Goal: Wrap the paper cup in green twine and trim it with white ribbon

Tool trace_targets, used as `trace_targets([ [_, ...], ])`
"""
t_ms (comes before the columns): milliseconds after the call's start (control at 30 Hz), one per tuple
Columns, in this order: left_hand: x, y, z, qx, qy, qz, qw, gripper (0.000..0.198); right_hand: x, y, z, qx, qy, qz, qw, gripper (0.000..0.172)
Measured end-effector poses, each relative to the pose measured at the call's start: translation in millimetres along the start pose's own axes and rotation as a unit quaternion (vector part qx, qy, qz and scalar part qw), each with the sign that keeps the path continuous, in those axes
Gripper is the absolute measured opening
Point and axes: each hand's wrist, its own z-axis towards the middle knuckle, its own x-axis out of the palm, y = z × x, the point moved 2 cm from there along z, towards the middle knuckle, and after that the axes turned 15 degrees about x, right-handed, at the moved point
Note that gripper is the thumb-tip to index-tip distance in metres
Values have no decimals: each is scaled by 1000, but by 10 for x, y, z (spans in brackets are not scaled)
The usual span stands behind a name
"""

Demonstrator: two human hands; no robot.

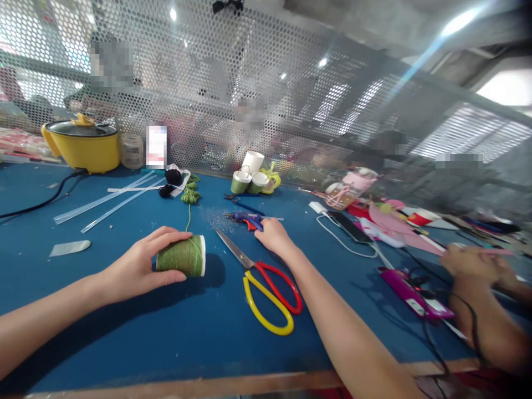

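My left hand (145, 263) is closed around a paper cup wrapped in green yarn (180, 256), tipped on its side with its white rim to the right. A green strand runs from the cup back to a loose bundle of green yarn (190, 192). My right hand (275, 235) grips the handle of a blue glue gun (240, 216) with an orange-red trigger, its nozzle toward the left. Between my hands lie large scissors (253, 269) with one red and one yellow handle. Behind the glue gun rest blue-handled pliers (248, 206).
Yarn-wrapped cups (241, 182) stand at the back by a perforated metal screen (216, 94). Clear glue sticks (108, 197), a yellow electric pot (89, 147) and a jar (132, 151) are left. On the right are a phone (349, 226), a purple power strip (411, 296) and another person's hands (469, 263).
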Motion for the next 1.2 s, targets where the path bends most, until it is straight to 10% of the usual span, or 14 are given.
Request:
trace_targets([
  [200,-37,21,8,-7,-6,8,1000,49,-215,129,-238,-11,15,78,997,35],
  [500,-78,65,20,-24,-7,7,1000,49,-462,374,-990,-128,184,229,947,23],
  [1200,-85,158,15,-81,28,-15,996,50,-418,353,-1239,-221,124,65,965,13],
])
